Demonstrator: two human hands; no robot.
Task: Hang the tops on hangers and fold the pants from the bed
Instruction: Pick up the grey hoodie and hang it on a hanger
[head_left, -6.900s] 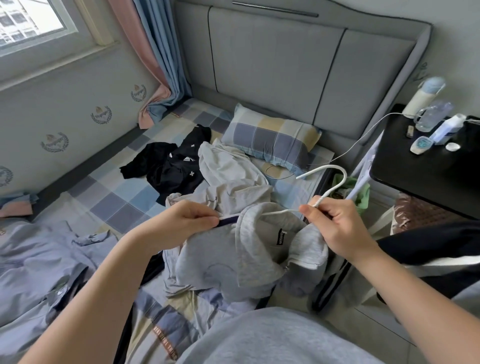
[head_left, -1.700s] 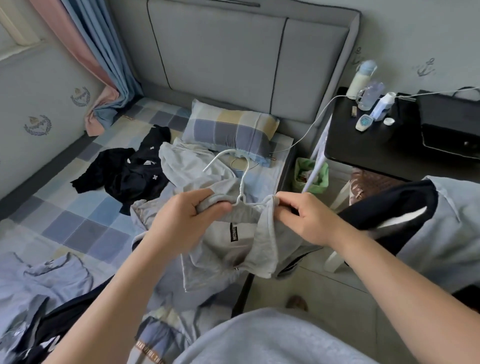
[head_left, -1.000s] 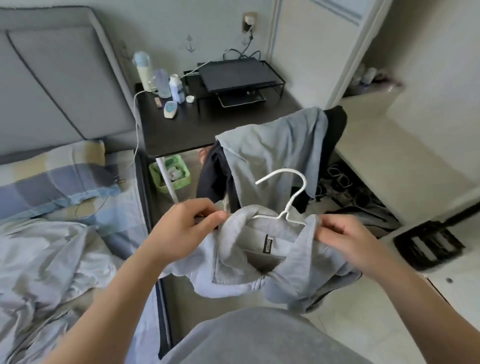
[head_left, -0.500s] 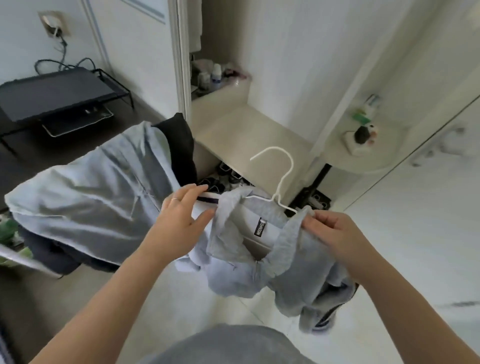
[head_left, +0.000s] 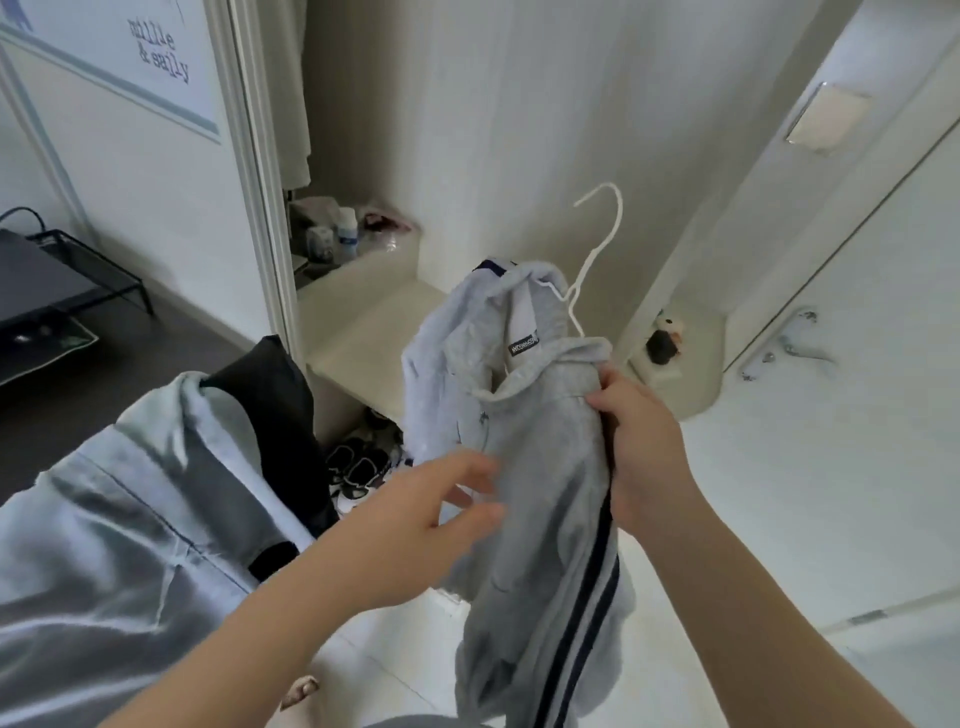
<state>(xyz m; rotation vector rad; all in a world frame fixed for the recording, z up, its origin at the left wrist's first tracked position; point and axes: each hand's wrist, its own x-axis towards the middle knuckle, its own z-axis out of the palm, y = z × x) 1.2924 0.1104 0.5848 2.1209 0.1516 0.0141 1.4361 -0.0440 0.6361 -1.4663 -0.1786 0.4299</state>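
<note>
A grey hooded top (head_left: 540, 467) with dark side stripes hangs on a white wire hanger (head_left: 597, 244), whose hook sticks up above the collar. My right hand (head_left: 639, 441) grips the top at its right shoulder and holds it up in front of me. My left hand (head_left: 415, 525) has its fingers spread, its fingertips at the front of the top; the hand is blurred. The bed is out of view.
Light blue and black garments (head_left: 156, 493) are draped over something at the left. Behind stands an open white closet (head_left: 363, 301) with bottles on a ledge and shoes (head_left: 358, 467) below. A white door (head_left: 831, 364) with a handle is at the right. A black desk (head_left: 62, 312) is far left.
My left hand has let go of the collar and dropped to the top's front. The right hand lifted the top, which now hangs upright. My view turned further right, toward the closet and door.
</note>
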